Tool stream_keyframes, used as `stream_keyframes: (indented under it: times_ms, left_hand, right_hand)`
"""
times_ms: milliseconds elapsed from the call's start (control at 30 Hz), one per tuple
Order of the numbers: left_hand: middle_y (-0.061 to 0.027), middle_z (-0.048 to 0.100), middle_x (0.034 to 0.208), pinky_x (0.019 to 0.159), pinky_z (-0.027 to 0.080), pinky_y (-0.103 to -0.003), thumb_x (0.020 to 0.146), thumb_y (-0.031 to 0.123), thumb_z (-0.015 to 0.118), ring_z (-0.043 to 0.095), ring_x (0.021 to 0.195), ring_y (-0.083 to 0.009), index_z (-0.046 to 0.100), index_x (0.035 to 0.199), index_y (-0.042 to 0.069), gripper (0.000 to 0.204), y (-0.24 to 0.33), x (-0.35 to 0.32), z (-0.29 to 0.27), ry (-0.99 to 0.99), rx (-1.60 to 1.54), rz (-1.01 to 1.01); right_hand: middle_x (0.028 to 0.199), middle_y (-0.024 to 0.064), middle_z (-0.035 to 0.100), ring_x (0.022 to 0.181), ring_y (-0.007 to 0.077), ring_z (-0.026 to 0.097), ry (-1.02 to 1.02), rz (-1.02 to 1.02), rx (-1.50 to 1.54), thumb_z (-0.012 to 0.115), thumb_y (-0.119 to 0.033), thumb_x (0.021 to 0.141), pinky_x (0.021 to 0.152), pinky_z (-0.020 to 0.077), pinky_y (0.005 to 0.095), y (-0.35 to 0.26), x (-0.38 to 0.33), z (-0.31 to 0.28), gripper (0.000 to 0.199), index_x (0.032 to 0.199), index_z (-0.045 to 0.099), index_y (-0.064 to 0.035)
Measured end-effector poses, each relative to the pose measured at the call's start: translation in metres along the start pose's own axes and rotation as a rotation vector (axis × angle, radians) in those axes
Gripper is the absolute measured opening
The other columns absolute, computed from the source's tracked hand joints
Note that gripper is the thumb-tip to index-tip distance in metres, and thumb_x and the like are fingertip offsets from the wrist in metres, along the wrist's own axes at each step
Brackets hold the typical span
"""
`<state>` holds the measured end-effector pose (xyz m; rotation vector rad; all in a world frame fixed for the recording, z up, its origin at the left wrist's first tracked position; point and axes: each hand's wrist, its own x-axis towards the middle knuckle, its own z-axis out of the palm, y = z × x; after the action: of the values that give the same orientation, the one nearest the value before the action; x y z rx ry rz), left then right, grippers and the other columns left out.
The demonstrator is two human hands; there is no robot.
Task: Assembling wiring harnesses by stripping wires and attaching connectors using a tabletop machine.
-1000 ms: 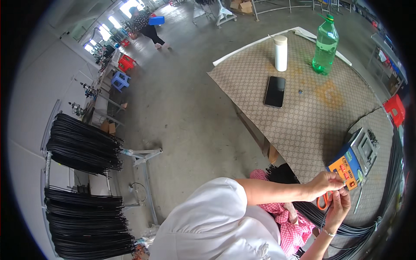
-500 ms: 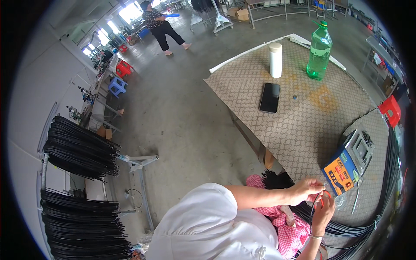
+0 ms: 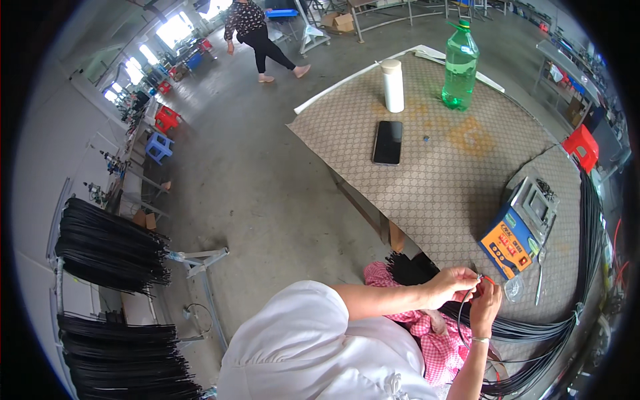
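Note:
My left hand [image 3: 453,285] and my right hand [image 3: 485,311] meet at the table's near edge, both with fingers closed. A thin black cable [image 3: 460,323] curves down from between them, its upper end at my left fingertips. Something small and silvery shows there too, too small to name. My right fingers close around a slim red-orange piece [image 3: 489,280], perhaps a tool handle, mostly hidden by the hand. Just beyond the hands is an orange-and-blue box [image 3: 508,247] with a grey metal tray [image 3: 535,203] of small dark parts on top.
The patterned tabletop [image 3: 373,177] bears a phone [image 3: 388,143], a white bottle [image 3: 393,90] and a green bottle [image 3: 460,70]. Black cable bundles [image 3: 583,267] line its right edge. More cables hang on a rack [image 3: 110,247] at left. Another person [image 3: 257,37] walks far off.
The view has shifted, so the table appears further left. My hands stay together at the cable, the right fingers now hiding more of the red-orange piece. The distant person has taken a step.

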<state>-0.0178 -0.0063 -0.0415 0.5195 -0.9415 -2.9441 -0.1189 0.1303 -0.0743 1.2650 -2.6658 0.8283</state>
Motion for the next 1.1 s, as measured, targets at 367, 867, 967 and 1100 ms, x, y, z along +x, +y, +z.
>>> stream_keyframes:
  times_ms: [367, 867, 967, 1100]
  left_hand:
    - [-0.0043, 0.056, 0.079, 0.069, 0.046, -0.025, 0.086, 0.012, 0.055, 0.055, 0.072, -0.012, 0.056, 0.097, 0.003, 0.014, 0.016, 0.002, 0.011, -0.024, -0.002, -0.005]
    - [-0.0036, 0.059, 0.086, 0.073, 0.044, -0.027, 0.085, 0.014, 0.057, 0.055, 0.075, -0.0129, 0.058, 0.105, 0.004, 0.022, 0.018, 0.012, 0.009, -0.178, 0.101, -0.062]
    - [-0.0044, 0.059, 0.083, 0.074, 0.044, -0.027, 0.084, 0.013, 0.058, 0.055, 0.076, -0.0135, 0.057, 0.106, 0.003, 0.024, 0.02, 0.012, 0.01, -0.188, 0.13, -0.081]
    - [-0.0047, 0.058, 0.082, 0.075, 0.043, -0.028, 0.083, 0.012, 0.058, 0.054, 0.076, -0.0143, 0.057, 0.107, 0.002, 0.026, 0.021, 0.014, 0.008, -0.174, 0.175, -0.075]
  right_hand:
    - [0.089, 0.0095, 0.056, 0.075, 0.0167, 0.056, 0.067, 0.236, 0.502, 0.055, 0.003, 0.074, 0.067, 0.0455, 0.0266, 0.002, 0.0, -0.028, 0.04, 0.114, 0.052, -0.0006]
    - [0.07, 0.0034, 0.052, 0.062, 0.0107, 0.053, -0.247, 0.47, 1.279, 0.052, -0.058, 0.079, 0.056, 0.0431, 0.023, -0.029, -0.021, -0.077, 0.064, 0.102, 0.052, 0.0009]
    - [0.066, 0.0028, 0.05, 0.06, 0.0093, 0.052, -0.315, 0.505, 1.319, 0.055, -0.055, 0.079, 0.053, 0.0425, 0.0212, -0.03, -0.016, -0.081, 0.06, 0.1, 0.054, 0.0005]
    - [0.069, 0.0022, 0.051, 0.057, 0.0079, 0.051, -0.376, 0.494, 1.313, 0.057, -0.052, 0.079, 0.052, 0.0429, 0.0213, -0.025, -0.016, -0.08, 0.054, 0.1, 0.056, -0.002]
